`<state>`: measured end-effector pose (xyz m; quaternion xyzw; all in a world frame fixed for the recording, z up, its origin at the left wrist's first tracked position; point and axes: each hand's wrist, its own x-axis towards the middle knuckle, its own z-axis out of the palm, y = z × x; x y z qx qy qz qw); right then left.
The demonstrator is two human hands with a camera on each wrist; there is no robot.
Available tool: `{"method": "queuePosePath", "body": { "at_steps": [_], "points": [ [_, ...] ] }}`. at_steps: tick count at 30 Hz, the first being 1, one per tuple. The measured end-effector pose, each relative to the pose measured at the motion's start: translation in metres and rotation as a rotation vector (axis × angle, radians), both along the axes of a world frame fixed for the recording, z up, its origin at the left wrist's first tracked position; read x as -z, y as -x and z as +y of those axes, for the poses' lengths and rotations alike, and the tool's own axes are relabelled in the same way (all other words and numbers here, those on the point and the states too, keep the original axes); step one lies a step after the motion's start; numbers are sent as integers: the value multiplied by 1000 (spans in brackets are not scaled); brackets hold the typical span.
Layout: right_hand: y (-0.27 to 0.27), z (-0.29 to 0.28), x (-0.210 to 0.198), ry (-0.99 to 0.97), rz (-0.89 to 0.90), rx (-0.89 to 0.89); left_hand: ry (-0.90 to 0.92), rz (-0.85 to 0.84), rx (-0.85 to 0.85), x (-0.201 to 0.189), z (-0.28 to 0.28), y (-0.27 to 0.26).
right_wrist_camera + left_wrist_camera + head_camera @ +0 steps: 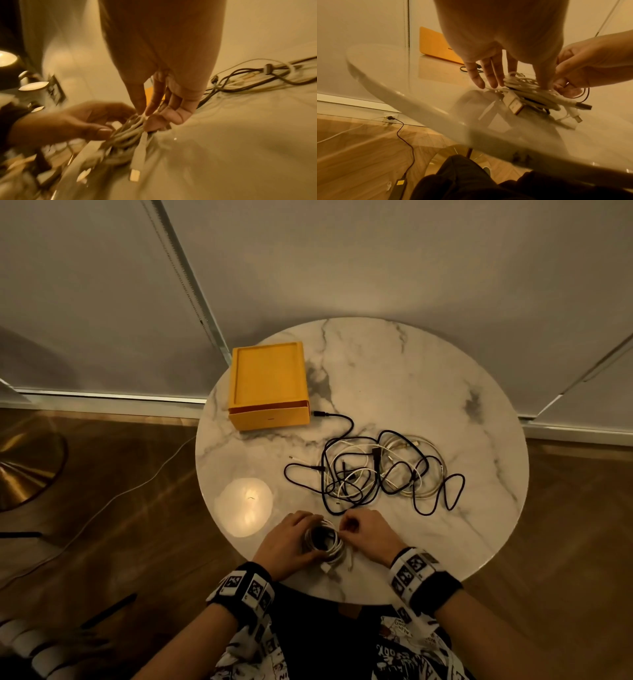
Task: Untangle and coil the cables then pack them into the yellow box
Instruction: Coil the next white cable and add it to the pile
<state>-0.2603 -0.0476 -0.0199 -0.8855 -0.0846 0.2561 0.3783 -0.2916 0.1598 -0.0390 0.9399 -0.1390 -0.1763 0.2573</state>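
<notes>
From the head view, a round marble table carries the yellow box at its far left, closed, with a tangle of black and white cables lying loose near the middle, well apart from the box. At the near edge both hands meet on a coiled white cable: the left hand cups the coil's left side, and the right hand has its fingers curled in, pinching strands at the coil's right.

The left wrist view shows the left hand's fingers fairly straight and slightly spread, tips down beside the coil, while the thumb presses onto the bundled strands — a white USB plug sticks out toward the camera. The right hand grips the coil from the other side.

In the right wrist view the right thumb and fingertips are clamped on the white strands; the image is blurred, and a plug end hangs below the coil.
</notes>
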Motion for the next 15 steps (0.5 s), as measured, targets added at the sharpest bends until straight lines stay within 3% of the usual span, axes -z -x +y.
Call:
{"method": "queuePosePath", "body": {
  "at_steps": [4,8,11,15],
  "points": [
    [-15,-22,-12,-103,20,116,134,-44,-84,-6,-1,-13],
    [-23,-51,-8,-5,5,189,204,-133,-195,-17,-4,-49],
    [-19,-61,3,165,50,104,187,-174,-240,-28,-5,-83],
    [-14,-58,15,208,47,99,41,-203,-238,-35,-2,-129]
  ]
}}
